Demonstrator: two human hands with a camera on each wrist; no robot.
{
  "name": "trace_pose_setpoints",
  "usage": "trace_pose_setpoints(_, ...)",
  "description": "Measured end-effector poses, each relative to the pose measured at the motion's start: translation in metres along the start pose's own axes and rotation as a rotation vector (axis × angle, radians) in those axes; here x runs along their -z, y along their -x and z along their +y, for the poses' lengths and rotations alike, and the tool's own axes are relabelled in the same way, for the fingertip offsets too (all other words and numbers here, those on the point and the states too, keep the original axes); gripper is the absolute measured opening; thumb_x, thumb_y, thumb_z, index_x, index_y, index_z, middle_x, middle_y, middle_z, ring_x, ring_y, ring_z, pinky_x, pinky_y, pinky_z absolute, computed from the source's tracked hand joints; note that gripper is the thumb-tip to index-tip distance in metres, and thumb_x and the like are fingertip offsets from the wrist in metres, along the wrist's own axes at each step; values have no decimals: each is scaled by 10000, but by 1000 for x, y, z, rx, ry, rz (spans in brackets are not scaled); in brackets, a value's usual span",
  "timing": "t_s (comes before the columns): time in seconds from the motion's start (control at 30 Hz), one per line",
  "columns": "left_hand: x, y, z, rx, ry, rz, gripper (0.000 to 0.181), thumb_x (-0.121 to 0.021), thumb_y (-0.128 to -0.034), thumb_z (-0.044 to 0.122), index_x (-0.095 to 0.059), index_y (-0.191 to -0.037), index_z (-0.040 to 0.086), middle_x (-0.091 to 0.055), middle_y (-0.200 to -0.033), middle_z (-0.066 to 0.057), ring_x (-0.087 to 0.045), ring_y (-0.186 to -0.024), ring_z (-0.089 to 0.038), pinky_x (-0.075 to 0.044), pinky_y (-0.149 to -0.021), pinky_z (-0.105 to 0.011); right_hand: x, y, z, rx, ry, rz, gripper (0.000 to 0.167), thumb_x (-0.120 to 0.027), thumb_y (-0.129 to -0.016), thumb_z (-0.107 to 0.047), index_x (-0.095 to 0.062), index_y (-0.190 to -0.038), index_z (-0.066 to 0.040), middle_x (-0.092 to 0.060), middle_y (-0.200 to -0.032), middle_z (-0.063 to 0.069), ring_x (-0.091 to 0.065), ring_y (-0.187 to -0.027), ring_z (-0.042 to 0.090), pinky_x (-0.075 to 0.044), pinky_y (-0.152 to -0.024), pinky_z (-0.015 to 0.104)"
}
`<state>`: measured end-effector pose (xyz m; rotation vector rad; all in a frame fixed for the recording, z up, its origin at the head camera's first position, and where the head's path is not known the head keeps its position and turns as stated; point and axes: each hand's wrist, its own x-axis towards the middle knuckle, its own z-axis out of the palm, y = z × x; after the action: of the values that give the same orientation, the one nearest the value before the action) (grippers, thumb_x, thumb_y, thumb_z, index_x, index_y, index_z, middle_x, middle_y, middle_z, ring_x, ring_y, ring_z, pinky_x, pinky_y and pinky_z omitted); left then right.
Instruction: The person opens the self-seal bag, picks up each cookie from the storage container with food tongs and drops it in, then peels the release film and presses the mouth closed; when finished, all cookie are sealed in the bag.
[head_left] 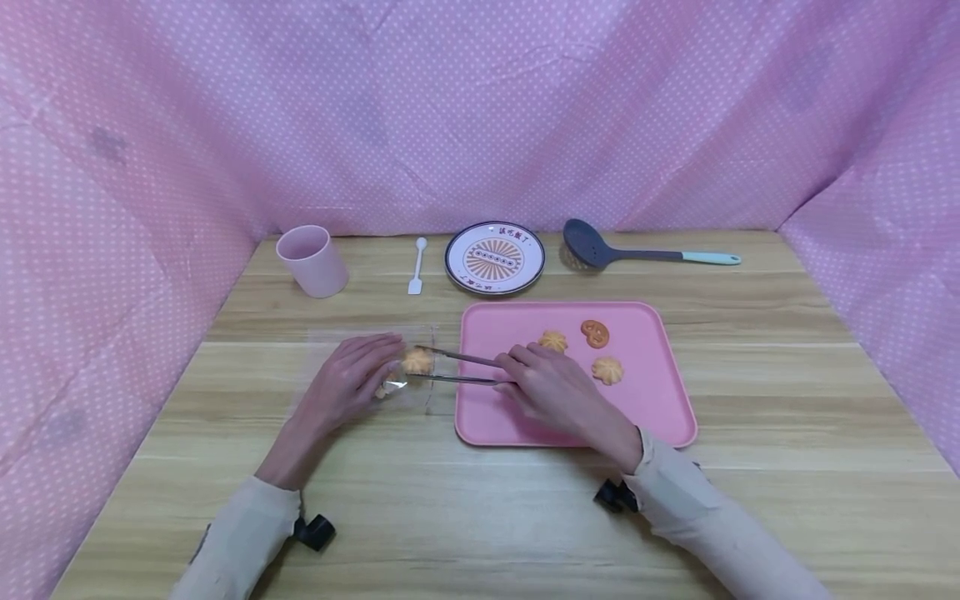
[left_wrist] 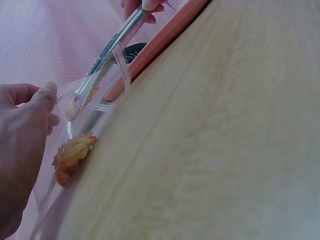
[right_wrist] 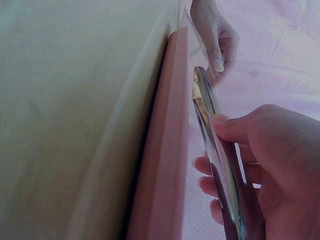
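My left hand (head_left: 348, 375) pinches the upper layer of a clear plastic bag (left_wrist: 65, 100), near its mouth. My right hand (head_left: 555, 392) grips metal tongs (head_left: 468, 380) that point left over the edge of the pink tray (head_left: 570, 433). Inside the bag's mouth, the tong tips stand on either side of a flower-shaped cookie (head_left: 417, 361). More cookies (left_wrist: 75, 150) lie deeper in the bag, partly hidden by my left hand in the head view. On the tray are two flower-shaped cookies, one at the right (head_left: 607, 370), and a pretzel-shaped cookie (head_left: 596, 333).
Along the back of the wooden table stand a pink cup (head_left: 318, 267), a small white spatula-ended stick (head_left: 417, 265), a patterned plate (head_left: 495, 283) and a dark skimmer (head_left: 588, 244) with a pale green handle end. Pink dotted cloth (head_left: 480, 117) hangs behind and at both sides.
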<state>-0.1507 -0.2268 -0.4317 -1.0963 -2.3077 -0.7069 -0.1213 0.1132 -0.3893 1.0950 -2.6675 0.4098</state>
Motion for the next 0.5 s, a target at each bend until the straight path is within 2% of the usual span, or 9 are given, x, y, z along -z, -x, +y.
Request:
trace_pose_setpoints(0.23, 1, 1, 1, 8, -10, -4, 287, -632, -1019, 153, -709, -1256, 9, -693, -1296, -170, -639, -1208, -373, -476, -1035, -560, -6, -7, -3, 9, -5, -14, 264, -765, -969, -231, -727, -1169, -61, -694, -995, 46, -637, -871, 206, -586, -752, 338)
trace_pose_setpoints(0.37, 0, 2, 0, 13, -12, 1, 315, -580, -1070, 223, -707, -1263, 9, -695, -1297, -161, -642, -1204, -368, -482, -1024, -563, -8, -11, -7, 0, -5, -31, 283, -758, -975, -253, -725, -1191, -73, -699, -1018, 52, -646, -891, 211, -593, -751, 347)
trace_pose_setpoints(0.5, 0, 2, -1, 16, -11, 3, 354, -545, -1093, 268, -704, -1265, 3, -695, -1297, -160, -644, -1199, -369, -484, -1024, -562, -10, -15, -10, -1, -19, -19, 278, -748, -982, -251, -721, -1193, -71, -688, -1017, 53, -644, -894, 220, -585, -720, 355)
